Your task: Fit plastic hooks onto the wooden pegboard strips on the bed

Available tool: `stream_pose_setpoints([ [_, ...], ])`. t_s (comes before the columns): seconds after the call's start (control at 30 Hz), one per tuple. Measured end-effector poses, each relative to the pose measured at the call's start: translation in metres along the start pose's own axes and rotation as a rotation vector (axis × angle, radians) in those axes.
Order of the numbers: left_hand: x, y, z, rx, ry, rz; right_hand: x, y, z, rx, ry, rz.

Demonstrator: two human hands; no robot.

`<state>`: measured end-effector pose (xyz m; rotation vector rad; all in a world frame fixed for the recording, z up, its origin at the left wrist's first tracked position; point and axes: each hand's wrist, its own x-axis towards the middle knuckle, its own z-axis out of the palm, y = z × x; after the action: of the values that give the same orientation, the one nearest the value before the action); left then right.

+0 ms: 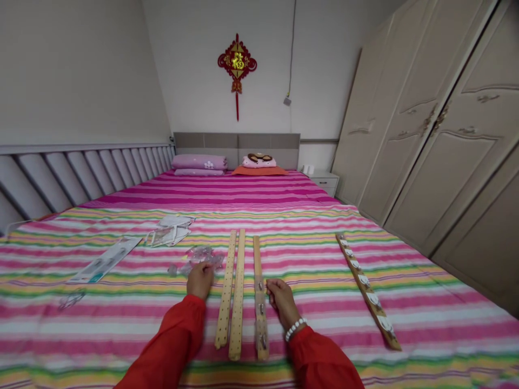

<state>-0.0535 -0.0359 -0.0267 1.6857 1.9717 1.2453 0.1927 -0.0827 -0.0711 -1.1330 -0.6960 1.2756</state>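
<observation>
My left hand is at a loose pile of small clear plastic hooks, its fingers pinched together; what they hold is too small to name. Beside the right edge of a wooden strip is my right hand, with thumb and finger closed at a clear hook on that strip. More clear hooks with metal parts sit on the strip's near half. Two perforated wooden strips lie between my hands. Whether my right fingers grip anything is unclear.
A wooden strip with several white hooks lies at the right. Left of the pile are clear packets, a long plastic package and a small tangled item. All rest on the striped bed. Wardrobes stand at the right.
</observation>
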Motion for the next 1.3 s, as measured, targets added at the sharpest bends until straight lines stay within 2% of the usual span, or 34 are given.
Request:
stream_pose_setpoints([
  [0.13,-0.004,0.012,0.007,0.303,-0.057,0.176,-0.001,0.0,-0.001,-0.013,0.003,-0.003],
  [0.23,-0.005,0.016,0.009,0.453,-0.103,0.186,-0.002,-0.001,-0.001,-0.013,0.007,-0.003],
  [0.37,-0.004,0.01,0.007,0.42,-0.088,0.156,-0.002,-0.001,-0.002,-0.01,-0.005,0.005],
  [0.6,0.003,-0.005,-0.001,0.053,0.011,0.1,0.0,0.001,-0.002,0.002,-0.007,-0.005],
  [0.7,0.003,-0.004,-0.004,-0.37,0.014,-0.107,0.0,0.002,-0.003,-0.01,-0.01,-0.01],
  [0.8,-0.005,0.006,-0.006,-0.804,-0.047,-0.355,0.0,0.002,-0.004,-0.007,-0.018,-0.018],
  [0.87,-0.014,0.015,-0.009,-0.999,-0.088,-0.458,0.0,0.002,-0.004,0.007,-0.03,-0.022],
  [0.93,-0.023,0.025,-0.01,-1.102,-0.123,-0.5,-0.001,0.002,-0.005,0.023,-0.04,-0.023],
  [1.03,-0.037,0.039,-0.01,-1.073,-0.205,-0.438,-0.003,0.001,-0.006,0.053,-0.047,-0.017],
  [1.13,-0.051,0.051,-0.007,-0.935,-0.297,-0.298,-0.005,-0.002,-0.007,0.084,-0.048,-0.02],
  [1.3,-0.069,0.061,0.002,-0.848,-0.337,-0.126,-0.01,-0.007,-0.007,0.106,-0.056,-0.038],
])
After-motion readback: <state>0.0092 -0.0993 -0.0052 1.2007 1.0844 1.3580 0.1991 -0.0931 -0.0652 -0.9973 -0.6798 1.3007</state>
